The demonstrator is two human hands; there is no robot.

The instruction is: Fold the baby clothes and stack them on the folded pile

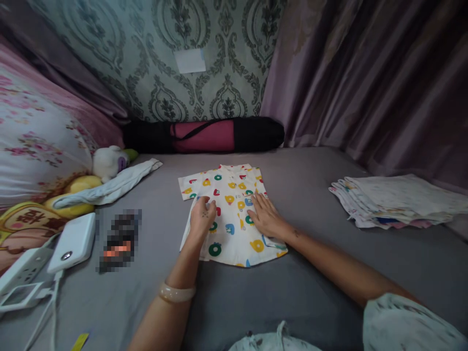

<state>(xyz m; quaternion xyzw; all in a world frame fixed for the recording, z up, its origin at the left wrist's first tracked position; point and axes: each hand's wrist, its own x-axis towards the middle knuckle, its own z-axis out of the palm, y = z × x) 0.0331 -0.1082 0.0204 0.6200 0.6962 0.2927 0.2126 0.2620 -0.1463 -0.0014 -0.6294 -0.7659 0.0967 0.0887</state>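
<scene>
A small white shirt (230, 239) with yellow, green, red and blue prints lies on the grey sheet, its collar pointing away from me. Its left sleeve sticks out, while the right side is folded inward. My right hand (266, 215) rests flat on that folded side, fingers stretched out. Over the left part of the shirt is my left hand (203, 214), its fingers curled down toward the fabric; whether they pinch any cloth is hidden.
A stack of folded clothes (398, 200) lies at the right. On the left are a white power bank (73, 241), a power strip (24, 268), a blurred dark object (120, 241), a pale cloth (113, 187) and plush toys (107, 163). A black and pink bag (204, 136) lies along the wall.
</scene>
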